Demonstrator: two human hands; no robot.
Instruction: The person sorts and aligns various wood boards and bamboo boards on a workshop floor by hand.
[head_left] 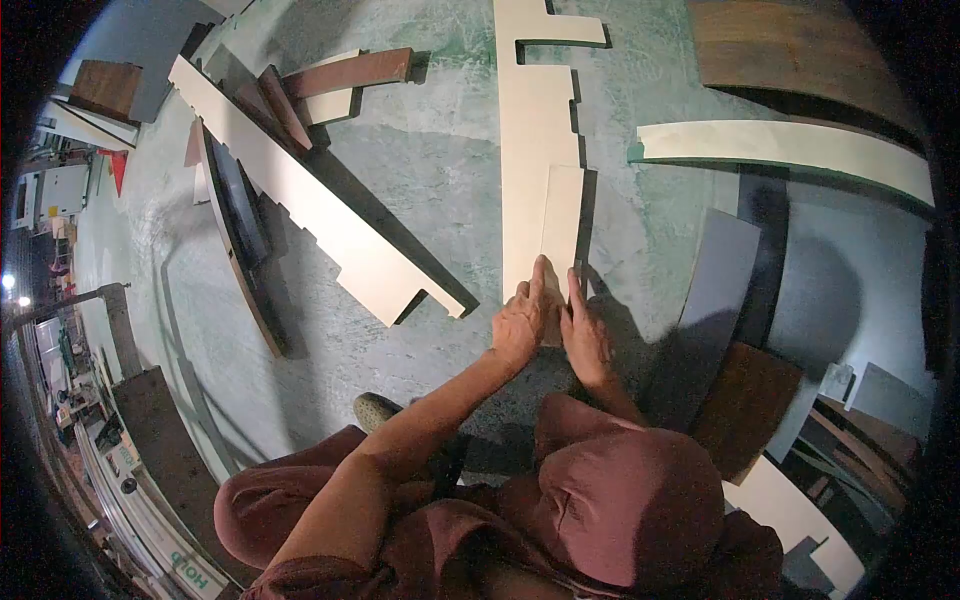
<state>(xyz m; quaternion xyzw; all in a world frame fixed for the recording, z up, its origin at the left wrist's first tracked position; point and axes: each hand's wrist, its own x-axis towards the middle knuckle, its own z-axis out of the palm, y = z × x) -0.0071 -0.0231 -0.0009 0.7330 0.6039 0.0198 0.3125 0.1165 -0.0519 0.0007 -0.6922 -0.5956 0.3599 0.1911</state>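
A long cream board (pixel 523 140) with notched edges lies on the floor in front of me. On its lower right part rests a smaller cream strip (pixel 564 205), slightly tilted and overhanging the board's right edge. My left hand (pixel 520 322) presses on the board beside the strip's lower end, its index finger stretched forward onto the strip. At the strip's lower right side is my right hand (pixel 588 338), fingers extended along the edge. Neither hand is wrapped round anything. Left of them lies another notched cream board (pixel 310 205), set diagonally.
Brown and cream offcuts (pixel 350 75) lie at the upper left, near a dark curved panel (pixel 232 225). A cream strip (pixel 780 142) and a brown panel (pixel 790 40) are at the upper right. Grey panels (pixel 715 270) and more scraps (pixel 870 440) lie at the right.
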